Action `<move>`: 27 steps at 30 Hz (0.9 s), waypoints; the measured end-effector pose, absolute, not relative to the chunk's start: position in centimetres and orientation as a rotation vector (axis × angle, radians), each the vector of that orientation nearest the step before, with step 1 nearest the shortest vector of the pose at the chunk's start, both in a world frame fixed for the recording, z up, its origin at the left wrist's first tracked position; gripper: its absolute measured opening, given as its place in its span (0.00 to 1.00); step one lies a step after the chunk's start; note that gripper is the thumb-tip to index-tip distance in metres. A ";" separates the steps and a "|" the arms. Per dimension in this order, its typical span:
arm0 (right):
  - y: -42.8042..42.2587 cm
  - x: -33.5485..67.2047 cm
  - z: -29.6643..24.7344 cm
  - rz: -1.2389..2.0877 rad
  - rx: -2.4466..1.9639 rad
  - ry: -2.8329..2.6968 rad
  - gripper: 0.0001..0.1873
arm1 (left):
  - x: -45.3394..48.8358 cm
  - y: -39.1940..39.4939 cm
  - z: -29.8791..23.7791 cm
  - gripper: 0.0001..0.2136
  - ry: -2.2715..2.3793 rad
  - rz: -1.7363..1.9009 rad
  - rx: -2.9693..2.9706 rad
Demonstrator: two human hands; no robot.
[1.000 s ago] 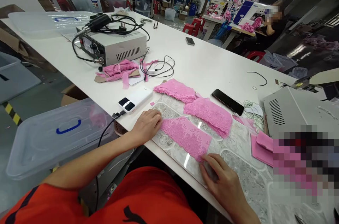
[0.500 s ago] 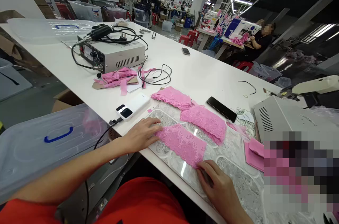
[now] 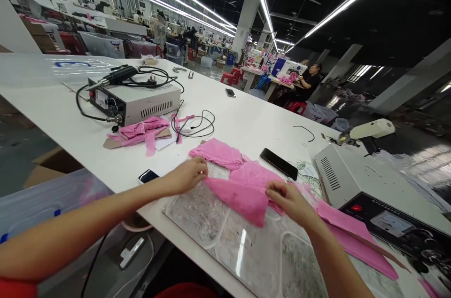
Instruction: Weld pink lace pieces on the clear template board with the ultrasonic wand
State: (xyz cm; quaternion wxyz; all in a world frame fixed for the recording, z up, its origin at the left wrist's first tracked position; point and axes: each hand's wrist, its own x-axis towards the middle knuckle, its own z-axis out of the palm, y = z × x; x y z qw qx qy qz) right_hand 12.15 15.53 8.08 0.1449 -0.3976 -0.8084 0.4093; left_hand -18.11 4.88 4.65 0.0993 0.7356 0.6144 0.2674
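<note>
Between my two hands hangs a pink lace piece (image 3: 239, 198), raised off the marbled mat (image 3: 225, 237) with its lower edge drooping toward me. My left hand (image 3: 192, 173) pinches its left corner. At the upper right corner, my right hand (image 3: 287, 197) grips the same piece with curled fingers. Just behind it lies a stack of pink lace pieces (image 3: 252, 173), partly covered by the held one. Another pink lace stack (image 3: 218, 153) lies farther left, beyond my left hand.
A black phone (image 3: 279, 163) lies behind the stacks. Grey control boxes stand at left (image 3: 148, 100) and right (image 3: 352, 180), the left one topped by a cabled black hand tool (image 3: 120, 74). Folded pink fabric (image 3: 355, 237) lies at right. A coworker (image 3: 310, 82) sits in the background.
The lace piece was flat on the mat; both my hands have lifted it by its far edge toward the stack behind. My view has tilted upward.
</note>
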 end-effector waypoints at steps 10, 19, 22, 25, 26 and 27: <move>26.3 2.8 10.1 0.722 -0.982 -2.256 0.06 | -25.5 14.6 6.8 0.11 2.178 0.913 2.123; 24.1 2.4 3.6 0.563 -0.892 -2.585 0.08 | -26.0 11.8 2.8 0.11 2.056 0.579 2.251; 24.5 2.2 4.0 0.522 -0.901 -2.635 0.07 | -25.1 12.5 3.1 0.11 2.024 0.534 2.306; 25.0 1.8 4.1 0.490 -0.920 -2.673 0.08 | -24.1 13.3 3.3 0.09 1.983 0.485 2.368; 25.2 1.6 4.0 0.483 -0.923 -2.687 0.08 | -23.8 13.5 3.3 0.08 1.976 0.474 2.384; 25.3 1.5 3.9 0.477 -0.923 -2.700 0.08 | -23.6 13.6 3.2 0.08 1.972 0.464 2.397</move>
